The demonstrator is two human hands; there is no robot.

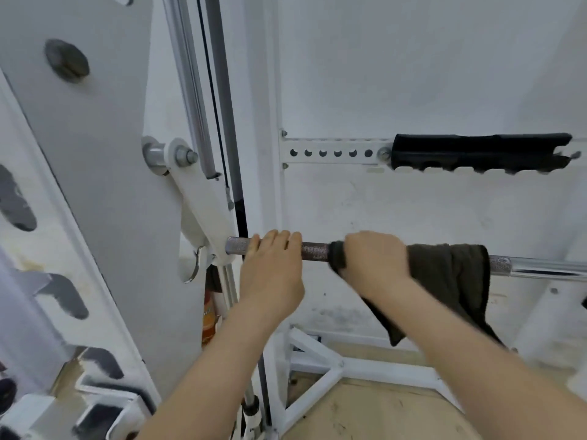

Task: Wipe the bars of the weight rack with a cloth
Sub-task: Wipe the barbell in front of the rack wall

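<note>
Head view, your left hand curled bare over the knurled steel bar beside the white rack bracket, your right hand just right of it, clenched around the dark brown cloth draped over the same bar.

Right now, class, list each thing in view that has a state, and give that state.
left hand: bare, gripping the bar.
right hand: closed on the cloth around the bar.
cloth: draped over the bar, ends hanging.
bar: horizontal, held in the rack.
</note>
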